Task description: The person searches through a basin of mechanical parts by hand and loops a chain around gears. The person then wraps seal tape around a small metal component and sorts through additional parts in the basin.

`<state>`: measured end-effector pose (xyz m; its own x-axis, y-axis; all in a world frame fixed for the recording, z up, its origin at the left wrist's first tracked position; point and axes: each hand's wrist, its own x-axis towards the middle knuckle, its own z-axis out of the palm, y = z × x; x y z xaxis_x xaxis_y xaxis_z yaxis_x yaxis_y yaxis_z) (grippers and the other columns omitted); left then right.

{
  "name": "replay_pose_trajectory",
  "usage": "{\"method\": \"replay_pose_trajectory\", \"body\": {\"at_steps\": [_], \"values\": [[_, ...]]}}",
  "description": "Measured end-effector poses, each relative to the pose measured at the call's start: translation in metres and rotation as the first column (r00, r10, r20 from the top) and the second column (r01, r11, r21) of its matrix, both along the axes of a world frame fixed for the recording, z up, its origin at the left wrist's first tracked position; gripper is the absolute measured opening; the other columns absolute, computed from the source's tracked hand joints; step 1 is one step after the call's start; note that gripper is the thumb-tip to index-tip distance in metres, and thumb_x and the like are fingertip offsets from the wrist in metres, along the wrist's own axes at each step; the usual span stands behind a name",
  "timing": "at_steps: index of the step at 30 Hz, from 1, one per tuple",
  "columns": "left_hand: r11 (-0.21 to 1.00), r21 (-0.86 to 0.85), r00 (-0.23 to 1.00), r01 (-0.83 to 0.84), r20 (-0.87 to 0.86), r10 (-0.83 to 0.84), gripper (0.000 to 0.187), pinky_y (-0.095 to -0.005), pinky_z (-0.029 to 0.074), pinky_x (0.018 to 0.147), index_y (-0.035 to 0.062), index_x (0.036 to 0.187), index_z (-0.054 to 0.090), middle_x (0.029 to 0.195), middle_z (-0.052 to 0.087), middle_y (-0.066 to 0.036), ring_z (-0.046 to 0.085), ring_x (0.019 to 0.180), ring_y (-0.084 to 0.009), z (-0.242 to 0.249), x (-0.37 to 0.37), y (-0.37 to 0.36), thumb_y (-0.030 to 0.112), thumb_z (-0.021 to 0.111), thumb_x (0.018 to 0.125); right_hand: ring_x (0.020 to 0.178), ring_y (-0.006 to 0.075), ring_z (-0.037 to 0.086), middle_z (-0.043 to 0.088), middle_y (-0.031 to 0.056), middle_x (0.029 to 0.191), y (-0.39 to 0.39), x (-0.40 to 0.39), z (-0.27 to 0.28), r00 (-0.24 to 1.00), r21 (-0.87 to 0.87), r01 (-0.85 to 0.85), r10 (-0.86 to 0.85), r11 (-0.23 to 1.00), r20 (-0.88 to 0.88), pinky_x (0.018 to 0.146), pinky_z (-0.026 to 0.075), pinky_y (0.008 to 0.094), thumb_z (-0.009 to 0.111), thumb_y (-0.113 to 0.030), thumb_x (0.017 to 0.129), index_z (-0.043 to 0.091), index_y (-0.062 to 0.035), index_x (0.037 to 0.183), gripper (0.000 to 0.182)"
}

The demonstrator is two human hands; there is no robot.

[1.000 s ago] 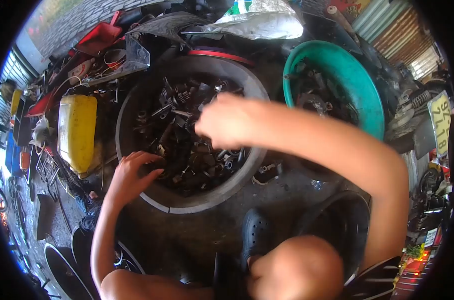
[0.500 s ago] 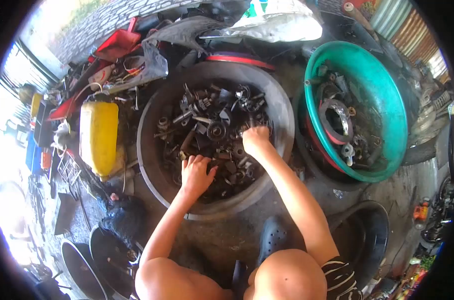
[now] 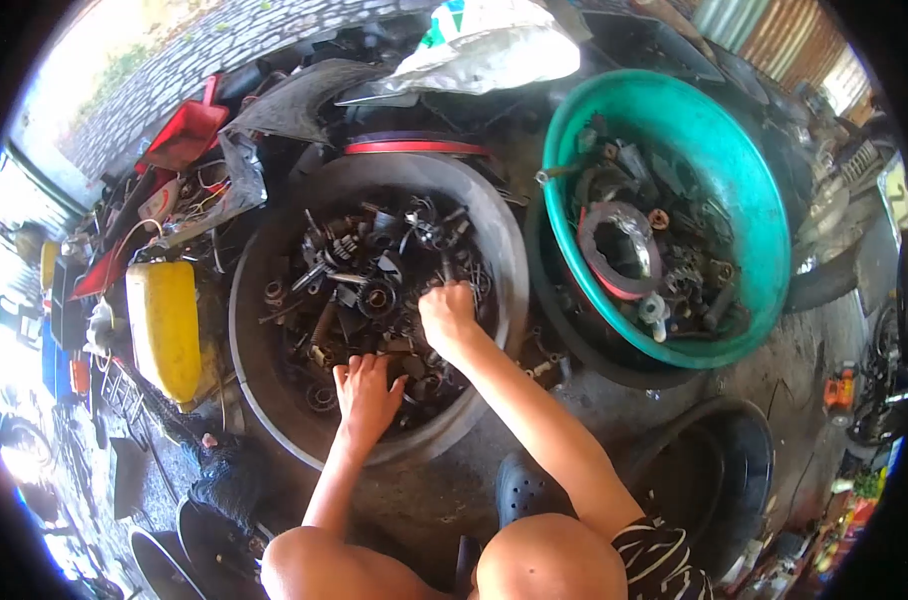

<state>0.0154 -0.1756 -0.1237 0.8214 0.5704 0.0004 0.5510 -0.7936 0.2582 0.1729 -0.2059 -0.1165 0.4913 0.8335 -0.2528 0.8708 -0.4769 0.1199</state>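
Observation:
A wide dark tub (image 3: 512, 255) full of greasy metal machine parts (image 3: 346, 250) sits in front of me. Over its near side my left hand (image 3: 368, 400) rests on the parts, fingers spread and thumb apart, with nothing visible in its grasp. My right hand (image 3: 448, 312) reaches into the tub's right half, its fingers curled down among the pieces. Whatever it grips is hidden beneath the fingers; a dark cylindrical part (image 3: 448, 264) shows just beyond it. A toothed round gear (image 3: 377, 298) lies between the hands, a little farther off.
A green basin (image 3: 764, 255) with more metal parts and a ring-shaped piece (image 3: 624, 250) stands at right. The yellow jerrycan (image 3: 164, 335) is at left, below a red dustpan (image 3: 189, 135). Near my right knee is a black basin (image 3: 749, 470). A white sack (image 3: 504, 50) lies behind.
The view has swung to the right, so the tubs appear farther left. Both hands stay at about the same places in the dark tub.

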Motion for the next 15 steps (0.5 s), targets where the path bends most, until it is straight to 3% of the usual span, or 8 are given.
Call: {"method": "replay_pose_trajectory", "body": {"at_steps": [2,3,4,6,8,10,12,15], "values": [[1.000,0.002,1.000,0.008,0.008,-0.008,0.033,-0.0370,0.032,0.078,0.0039,0.095,0.057,0.088,0.056,-0.010,0.049,0.090,-0.0248,-0.005,-0.002,0.000,0.025,0.061,0.070,0.079,0.0179,0.059,0.063,0.0051,0.074,0.001,-0.002,0.003,0.999,0.127,-0.036,0.040,0.991,-0.025,0.066,0.040,0.0293,0.058,-0.016,0.067,0.065,-0.0137,0.069,0.008],[1.000,0.010,1.000,0.001,-0.003,-0.001,0.033,-0.0368,0.031,0.078,0.0040,0.096,0.057,0.088,0.056,-0.009,0.049,0.089,-0.0236,-0.005,-0.003,0.000,0.023,0.062,0.070,0.078,0.0198,0.059,0.063,0.0070,0.073,-0.001,-0.003,0.003,0.997,0.274,-0.043,0.057,0.961,-0.044,0.067,0.041,0.0316,0.062,-0.017,0.063,0.064,-0.0109,0.067,0.008],[1.000,0.020,1.000,-0.009,-0.016,0.009,0.033,-0.0365,0.031,0.079,0.0042,0.097,0.056,0.088,0.056,-0.008,0.049,0.088,-0.0225,-0.004,-0.006,0.000,0.021,0.062,0.069,0.078,0.0198,0.059,0.063,0.0070,0.073,0.000,-0.002,0.005,0.997,0.286,-0.038,0.055,0.958,-0.051,0.067,0.041,0.0316,0.062,-0.017,0.063,0.064,-0.0109,0.067,0.008],[1.000,0.024,1.000,-0.003,-0.013,0.003,0.032,-0.0361,0.031,0.079,0.0046,0.098,0.056,0.086,0.057,-0.008,0.049,0.087,-0.0226,-0.009,-0.010,0.001,0.020,0.061,0.070,0.080,0.0230,0.057,0.063,0.0088,0.075,0.004,0.001,0.013,0.937,0.288,0.118,-0.010,0.950,-0.350,0.072,0.040,0.0362,0.062,-0.017,0.064,0.064,-0.0077,0.071,0.011],[0.999,-0.014,0.998,-0.038,0.043,0.038,0.032,-0.0357,0.031,0.078,0.0051,0.098,0.056,0.086,0.057,-0.008,0.049,0.086,-0.0225,-0.017,-0.013,0.003,0.018,0.061,0.069,0.085,0.0243,0.054,0.061,0.0099,0.079,0.004,0.002,0.019,0.891,0.337,0.194,-0.022,0.921,-0.454,0.075,0.039,0.0370,0.064,-0.017,0.062,0.062,-0.0050,0.075,0.018],[0.999,-0.030,0.997,-0.028,0.066,0.030,0.028,-0.0356,0.031,0.077,0.0058,0.095,0.056,0.084,0.058,-0.007,0.050,0.085,-0.0223,-0.018,-0.016,0.005,0.014,0.061,0.068,0.078,0.0248,0.056,0.060,0.0093,0.078,0.003,0.002,0.011,0.938,0.763,0.265,0.024,0.589,-0.345,0.071,0.042,0.0371,0.067,-0.029,0.064,0.059,-0.0044,0.080,0.030],[0.999,-0.011,0.992,-0.044,0.120,0.045,0.023,-0.0360,0.031,0.076,0.0062,0.089,0.057,0.081,0.058,-0.006,0.050,0.084,-0.0223,-0.019,-0.017,0.007,0.011,0.062,0.066,0.079,0.0244,0.055,0.059,0.0092,0.081,0.001,0.005,0.004,0.952,0.734,0.247,-0.017,0.633,-0.306,0.071,0.042,0.0370,0.064,-0.029,0.068,0.057,-0.0056,0.083,0.028],[0.997,-0.046,0.983,-0.060,0.172,0.067,0.017,-0.0355,0.031,0.076,0.0066,0.082,0.058,0.078,0.059,-0.006,0.051,0.083,-0.0221,-0.018,-0.016,0.005,0.010,0.062,0.066,0.080,0.0232,0.056,0.060,0.0100,0.081,0.000,0.008,-0.004,0.996,0.430,0.092,-0.078,0.898,-0.049,0.069,0.041,0.0354,0.055,-0.017,0.072,0.061,-0.0069,0.082,0.015]]}}
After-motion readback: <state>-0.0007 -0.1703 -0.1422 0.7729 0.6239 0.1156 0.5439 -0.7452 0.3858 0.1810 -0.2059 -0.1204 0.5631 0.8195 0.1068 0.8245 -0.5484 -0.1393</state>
